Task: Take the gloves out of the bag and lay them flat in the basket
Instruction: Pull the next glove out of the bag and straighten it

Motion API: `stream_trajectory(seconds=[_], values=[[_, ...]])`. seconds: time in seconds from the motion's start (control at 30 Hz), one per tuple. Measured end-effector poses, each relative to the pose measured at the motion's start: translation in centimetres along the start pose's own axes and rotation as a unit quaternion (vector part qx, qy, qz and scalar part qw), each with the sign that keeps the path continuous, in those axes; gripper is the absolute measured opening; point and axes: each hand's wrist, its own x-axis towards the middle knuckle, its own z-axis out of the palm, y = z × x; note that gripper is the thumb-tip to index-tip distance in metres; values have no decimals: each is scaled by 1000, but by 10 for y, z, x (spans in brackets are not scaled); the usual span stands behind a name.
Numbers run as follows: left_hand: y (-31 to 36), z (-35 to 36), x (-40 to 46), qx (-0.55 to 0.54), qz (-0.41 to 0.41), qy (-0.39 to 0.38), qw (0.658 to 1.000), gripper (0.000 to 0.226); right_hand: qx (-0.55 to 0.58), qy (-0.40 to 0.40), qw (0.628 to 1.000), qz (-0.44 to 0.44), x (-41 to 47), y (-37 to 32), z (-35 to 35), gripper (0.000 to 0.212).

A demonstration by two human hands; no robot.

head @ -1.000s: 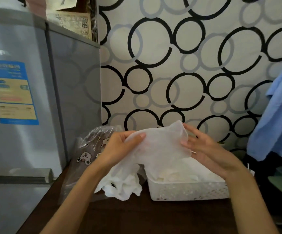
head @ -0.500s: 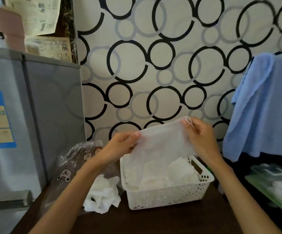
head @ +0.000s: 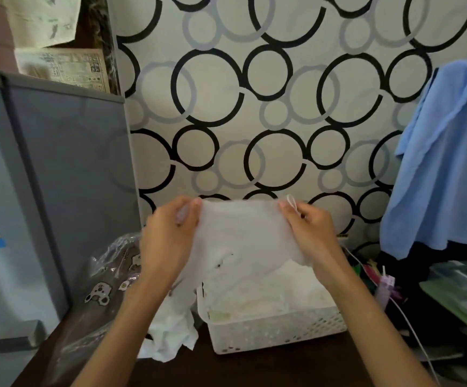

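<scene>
Above the white basket, I see the left hand and right hand each pinch a top corner of a thin white glove, fingers curled on its edge, stretching it wide. More gloves lie crumpled on the dark table beside the clear printed bag.
</scene>
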Motion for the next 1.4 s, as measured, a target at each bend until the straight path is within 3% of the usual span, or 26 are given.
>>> stream_trajectory(seconds=[0.1, 0.2, 0.3, 0.4, 0.47, 0.6, 0.67, 0.73, 0.8, 0.87, 0.9, 1.03, 1.1, 1.2, 1.27, 1.33, 1.4], values=[[-24, 41, 6, 77, -12, -152, 985, 31, -88, -10, 993, 80, 9, 46, -12, 44], [-41, 75, 9, 102, -51, -265, 957, 27, -180, -4, 981, 79, 18, 80, -24, 46], [-48, 92, 16, 153, -40, -270, 950, 22, -289, -1, 956, 51, 25, 92, -32, 41], [-48, 93, 19, 225, -5, -194, 955, 26, -366, 16, 930, 16, 31, 93, -35, 39], [-46, 88, 17, 248, 18, -150, 957, 24, -382, 18, 924, 2, 35, 94, -34, 35], [-44, 77, 11, 242, 62, -120, 961, 43, -403, -5, 914, 47, 37, 93, -35, 41], [-37, 69, 7, 204, 117, -171, 957, 34, -403, 24, 915, 4, 33, 85, -38, 41], [-29, 64, 3, 191, 155, -309, 919, 38, -385, 38, 917, -95, 25, 79, -37, 36], [-28, 65, -2, 237, 133, -459, 846, 55, -381, -114, 911, -110, 16, 77, -30, 46], [-38, 67, -7, 319, 95, -542, 772, 72, -423, -338, 841, 4, 9, 80, -22, 70], [-45, 68, -9, 354, 78, -558, 747, 77, -442, -401, 800, 61, 9, 82, -23, 78], [-54, 74, -18, 433, 74, -551, 709, 84, -503, -464, 722, 101, 15, 92, -28, 79], [-48, 75, -22, 439, 74, -544, 711, 84, -494, -458, 733, 96, 14, 90, -26, 78], [-39, 64, -17, 393, 98, -513, 757, 80, -404, -358, 840, 59, 11, 73, -31, 77], [-31, 42, -10, 339, 134, -468, 805, 68, -343, -279, 897, -17, 8, 56, -40, 59], [-27, 17, -1, 292, 138, -449, 833, 43, -296, -283, 912, -32, 6, 43, -48, 34], [-28, 3, 2, 278, 121, -473, 827, 23, -257, -367, 894, -2, 0, 35, -43, 18]])
